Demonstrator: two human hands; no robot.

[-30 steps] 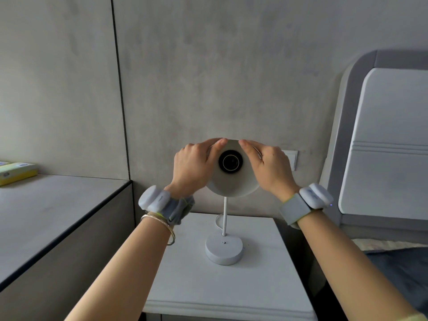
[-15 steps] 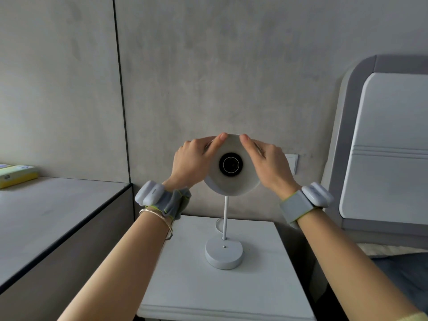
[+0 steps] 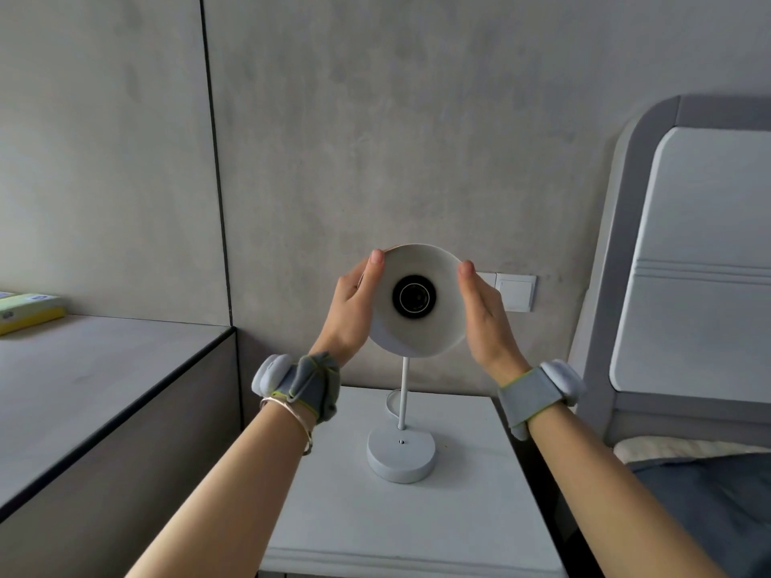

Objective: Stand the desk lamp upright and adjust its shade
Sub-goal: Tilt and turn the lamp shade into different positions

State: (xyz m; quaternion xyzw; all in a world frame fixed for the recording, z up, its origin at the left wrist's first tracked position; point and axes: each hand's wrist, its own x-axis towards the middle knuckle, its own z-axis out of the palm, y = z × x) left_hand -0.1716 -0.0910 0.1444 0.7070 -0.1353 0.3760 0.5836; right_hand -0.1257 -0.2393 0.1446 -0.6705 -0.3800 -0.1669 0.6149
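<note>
The white desk lamp stands upright on the nightstand (image 3: 459, 515), its round base (image 3: 401, 456) flat and its thin stem (image 3: 404, 390) vertical. The round white shade (image 3: 421, 327) faces me, so I look into its dark socket. My left hand (image 3: 352, 310) cups the shade's left rim. My right hand (image 3: 484, 314) presses flat against the right rim. Each thumb tip rests on the shade's upper edge. Both wrists wear grey bands.
A white cord curls behind the stem. A wall switch plate (image 3: 515, 292) sits just right of the shade. A grey counter (image 3: 83, 390) with a yellow box (image 3: 29, 312) lies to the left. A padded headboard (image 3: 688, 264) and bedding (image 3: 709, 486) stand to the right.
My thumbs have slid apart from the shade's top centre out to its left and right edges. The hands now flank the shade, and more of its face shows.
</note>
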